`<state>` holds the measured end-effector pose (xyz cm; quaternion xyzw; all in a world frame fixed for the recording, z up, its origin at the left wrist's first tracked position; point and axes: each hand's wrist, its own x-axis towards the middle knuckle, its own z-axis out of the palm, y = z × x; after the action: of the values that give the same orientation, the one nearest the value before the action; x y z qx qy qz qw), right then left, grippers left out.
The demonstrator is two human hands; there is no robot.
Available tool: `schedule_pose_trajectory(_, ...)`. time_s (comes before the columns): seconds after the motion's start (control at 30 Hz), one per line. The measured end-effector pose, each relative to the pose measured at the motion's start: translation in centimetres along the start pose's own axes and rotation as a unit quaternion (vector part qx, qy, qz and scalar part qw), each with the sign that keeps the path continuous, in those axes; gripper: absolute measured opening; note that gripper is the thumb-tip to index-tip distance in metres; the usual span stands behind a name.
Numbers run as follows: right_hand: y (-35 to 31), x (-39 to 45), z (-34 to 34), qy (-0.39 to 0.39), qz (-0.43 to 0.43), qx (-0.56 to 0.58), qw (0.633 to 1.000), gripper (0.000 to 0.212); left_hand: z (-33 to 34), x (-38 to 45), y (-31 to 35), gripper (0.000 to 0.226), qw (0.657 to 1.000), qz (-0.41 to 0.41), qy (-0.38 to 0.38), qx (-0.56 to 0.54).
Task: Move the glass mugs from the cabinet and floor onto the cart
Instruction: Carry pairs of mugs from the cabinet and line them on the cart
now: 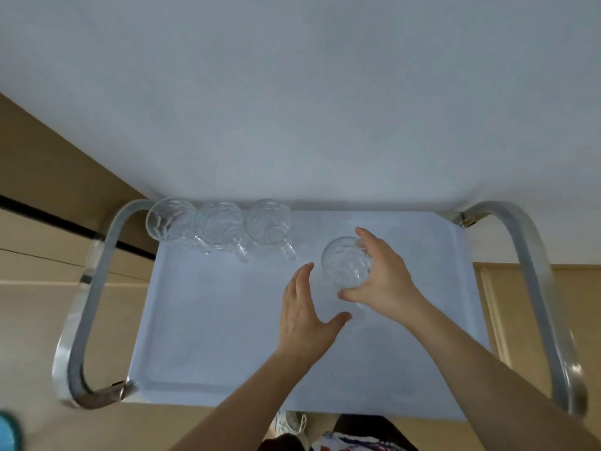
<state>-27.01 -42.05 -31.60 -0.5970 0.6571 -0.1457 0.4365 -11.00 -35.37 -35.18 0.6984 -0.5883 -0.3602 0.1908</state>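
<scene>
While right hand (387,275) grips glass mug (346,263) over cart (227,336), left hand (302,314) hovers beside, fingers straight.

- Three mugs (219,226) stand in a row on the cart tray (227,336), along its far left edge.
- To their right, my right hand (383,275) grips a fourth mug (346,263).
- My left hand (304,314) lies just left of it.

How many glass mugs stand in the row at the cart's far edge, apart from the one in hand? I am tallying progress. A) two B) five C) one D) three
D: three mugs stand side by side there, while the right hand holds a fourth mug.
</scene>
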Motion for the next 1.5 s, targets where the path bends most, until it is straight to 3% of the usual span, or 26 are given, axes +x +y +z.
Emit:
schedule_pose_trajectory(0.13,-1.0,3.2,0.9,0.011,-0.027,-0.039,0.999,0.118,-1.9,0.1,-2.2,0.081,0.995,0.025,0.065,0.073)
schedule_pose_trajectory(0.33,-2.1,6.4,2.3,0.031,-0.058,-0.016,0.998,0.113,-3.6,0.7,-4.3,0.058,0.988,0.033,0.096,0.112)
schedule_pose_trajectory(0.67,-2.2,7.9,3.1,0.036,-0.075,-0.013,0.996,0.113,-4.6,0.5,-6.1,0.056,0.973,0.007,0.077,0.217)
schedule_pose_trajectory(0.9,-2.6,4.9,1.9,0.059,-0.065,-0.055,0.995,0.115,-6.2,0.5,-5.1,0.058,0.976,0.044,0.061,0.206)
schedule_pose_trajectory(1.17,-4.7,-3.6,-1.0,0.136,-0.06,-0.108,0.983,0.103,-10.2,0.3,-0.6,0.064,0.966,0.176,0.082,0.17)
schedule_pose_trajectory(1.5,-4.7,-17.6,-1.9,0.243,-0.004,-0.176,0.954,0.088,-11.1,-4.1,6.3,0.064,0.916,0.369,0.073,0.142)
